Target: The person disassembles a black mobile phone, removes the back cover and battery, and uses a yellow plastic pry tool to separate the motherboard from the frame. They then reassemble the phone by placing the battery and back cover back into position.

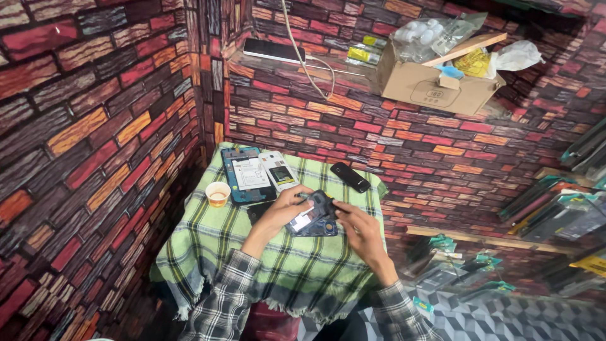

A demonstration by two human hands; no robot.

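Observation:
Over a small table covered with a green checked cloth, both my hands hold an opened mobile phone with its inner parts showing. My left hand grips its left side. My right hand holds its right side, and a dark part of the phone stands up between my fingers. Both sleeves are plaid.
On the cloth lie an opened blue phone, a white phone back, a black handset and a paper cup of tea. A wall shelf holds a white phone on a cable and a cardboard box. Packaged goods hang at right.

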